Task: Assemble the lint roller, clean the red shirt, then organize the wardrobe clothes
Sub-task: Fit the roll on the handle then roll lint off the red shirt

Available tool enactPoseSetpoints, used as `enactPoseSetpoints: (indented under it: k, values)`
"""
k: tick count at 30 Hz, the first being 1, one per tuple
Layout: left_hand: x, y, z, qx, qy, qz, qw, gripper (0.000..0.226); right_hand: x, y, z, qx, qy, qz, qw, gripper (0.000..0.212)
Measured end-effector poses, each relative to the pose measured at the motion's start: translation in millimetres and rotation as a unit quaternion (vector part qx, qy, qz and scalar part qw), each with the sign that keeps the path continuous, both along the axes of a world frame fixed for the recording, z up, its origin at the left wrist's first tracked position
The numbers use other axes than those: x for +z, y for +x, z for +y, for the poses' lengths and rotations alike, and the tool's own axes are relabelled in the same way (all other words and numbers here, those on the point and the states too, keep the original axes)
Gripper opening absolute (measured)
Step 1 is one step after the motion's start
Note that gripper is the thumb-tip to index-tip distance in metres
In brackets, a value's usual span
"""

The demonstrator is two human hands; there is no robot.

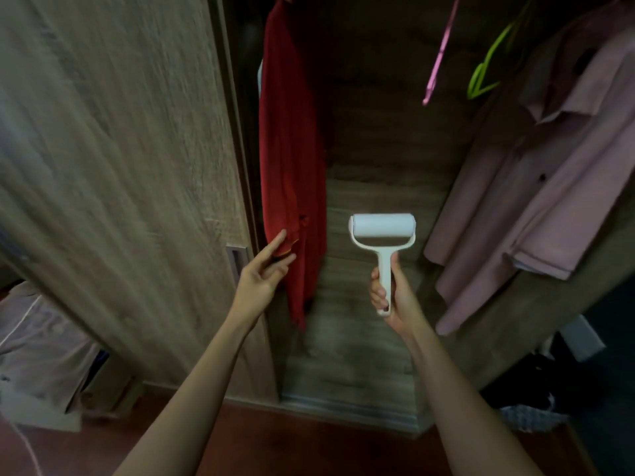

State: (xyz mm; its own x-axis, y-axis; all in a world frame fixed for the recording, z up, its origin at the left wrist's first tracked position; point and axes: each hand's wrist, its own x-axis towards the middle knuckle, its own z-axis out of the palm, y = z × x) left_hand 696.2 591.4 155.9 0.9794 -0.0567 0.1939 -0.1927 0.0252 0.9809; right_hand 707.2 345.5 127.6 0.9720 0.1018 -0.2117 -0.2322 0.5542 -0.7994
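The left hand (264, 273) pinches the edge of one red shirt (292, 149). The right hand (391, 293) grips one lint roller (382, 227). Also hanging are one pink shirt (536, 187) and two hangers, a pink hanger (438, 60) and a green hanger (481, 75).

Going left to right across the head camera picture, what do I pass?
Wardrobe door → left hand → red shirt → lint roller, held in the right hand → pink hanger → green hanger → pink shirt.
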Motion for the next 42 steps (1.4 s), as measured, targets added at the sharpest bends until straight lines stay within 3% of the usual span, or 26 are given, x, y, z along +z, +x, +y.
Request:
enactPoseSetpoints:
  k: [8, 16, 22, 25, 29, 31, 35, 38, 42]
  values:
    - [-12, -101, -67, 0.016, -0.007, 0.02, 1.0, 0.041, -17, -126, -69, -0.029, -0.002, 0.029, 0.999, 0.053]
    - [-11, -243, -229, -0.133, -0.011, 0.039, 0.99, 0.034, -33, -358, -188, -0.147, -0.027, 0.048, 0.988, 0.056]
    - [-51, -345, -348, -0.286, -0.014, 0.074, 0.955, 0.031, -67, -516, -256, -0.265, -0.047, 0.088, 0.959, 0.06]
    - [-82, -408, -417, -0.388, 0.027, 0.109, 0.915, 0.032, -71, -599, -279, -0.38, 0.005, 0.134, 0.915, 0.058]
    - [-119, -478, -490, -0.471, 0.08, 0.134, 0.868, 0.03, -98, -687, -301, -0.489, -0.016, 0.215, 0.845, 0.055]
    - [-136, -502, -520, -0.493, 0.112, 0.124, 0.854, 0.03, -117, -715, -318, -0.527, 0.039, 0.194, 0.826, 0.054]
    - [-176, -527, -565, -0.519, 0.24, 0.009, 0.82, 0.033, -149, -744, -352, -0.586, 0.135, 0.181, 0.778, 0.051]
    - [-208, -529, -591, -0.522, 0.356, -0.118, 0.766, 0.043, -160, -750, -372, -0.613, 0.133, 0.193, 0.755, 0.054]
    - [-233, -529, -609, -0.519, 0.455, -0.176, 0.702, 0.052, -169, -752, -391, -0.627, 0.092, 0.244, 0.734, 0.057]
